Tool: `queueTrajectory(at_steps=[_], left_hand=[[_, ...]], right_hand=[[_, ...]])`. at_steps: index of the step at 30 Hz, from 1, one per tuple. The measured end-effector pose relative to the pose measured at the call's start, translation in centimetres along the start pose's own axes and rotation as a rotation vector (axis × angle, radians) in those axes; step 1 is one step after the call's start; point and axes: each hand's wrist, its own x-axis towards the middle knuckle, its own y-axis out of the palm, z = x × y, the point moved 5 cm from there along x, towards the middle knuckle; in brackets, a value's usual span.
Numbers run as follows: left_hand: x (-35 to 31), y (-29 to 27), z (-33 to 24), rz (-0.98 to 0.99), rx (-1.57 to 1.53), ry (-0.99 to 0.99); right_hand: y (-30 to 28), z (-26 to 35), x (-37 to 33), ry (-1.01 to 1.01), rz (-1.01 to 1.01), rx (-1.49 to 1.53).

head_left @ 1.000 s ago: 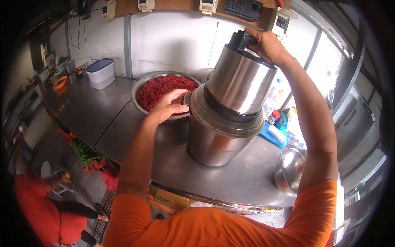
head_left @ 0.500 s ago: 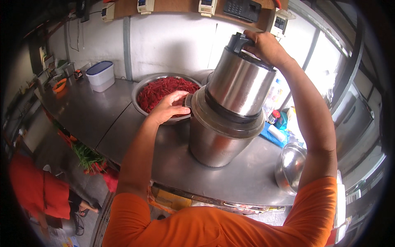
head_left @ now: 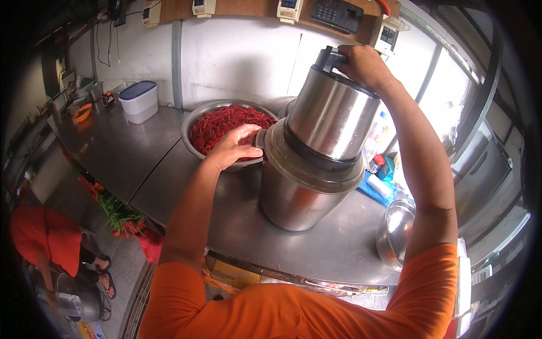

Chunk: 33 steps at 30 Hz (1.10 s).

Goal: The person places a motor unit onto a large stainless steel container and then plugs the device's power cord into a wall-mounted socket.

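Note:
A large electric food chopper stands on the steel table point(head_left: 164, 189). Its steel motor head point(head_left: 333, 116) sits on a clear lid point(head_left: 299, 169) over a steel bowl point(head_left: 293, 206). My right hand point(head_left: 364, 66) is closed around the black handle on top of the motor head. On the lid's left side, my left hand point(head_left: 237, 148) grips a small grey handle point(head_left: 260, 139) between thumb and fingers. The inside of the chopper bowl cannot be made out. Just behind my left hand is a wide metal basin point(head_left: 189, 133) full of red chillies point(head_left: 226, 121).
A white tub with a blue lid point(head_left: 139, 101) and an orange bowl point(head_left: 82, 112) stand far left. An empty steel bowl point(head_left: 395, 231) rests tilted by my right arm. Blue plastic packaging point(head_left: 379, 186) lies behind it. A person in red point(head_left: 48, 237) is on the floor side at left.
Both hands keep their hold on the chopper, which stays put. The person in red at lower left has shifted, and a metal pot now shows beside them. My view has moved slightly.

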Motion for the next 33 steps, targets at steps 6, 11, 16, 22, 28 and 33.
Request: queueTrajectory(at_steps=[6, 11, 16, 22, 28, 33], left_hand=[[-0.1, 0.3, -0.9, 0.003, -0.011, -0.001], [0.3, 0.2, -0.3, 0.015, 0.001, 0.018], [0.7, 0.2, -0.3, 0.035, -0.021, 0.004], [1.2, -0.2, 0.1, 0.064, 0.004, 0.0], [1.9, -0.1, 0.5, 0.126, -0.012, 0.016], [1.9, 0.1, 0.3, 0.113, -0.025, 0.014]], right_hand=[[-0.5, 0.6, 0.3, -0.125, 0.005, 0.012], [-0.9, 0.4, -0.5, -0.216, -0.06, 0.154], [-0.1, -0.1, 0.0, -0.072, -0.001, -0.044], [-0.7, 0.2, -0.7, -0.057, -0.003, -0.045], [-1.9, 0.8, -2.4, -0.273, -0.105, 0.164], [-1.5, -0.4, -2.2, -0.148, 0.031, 0.267]])
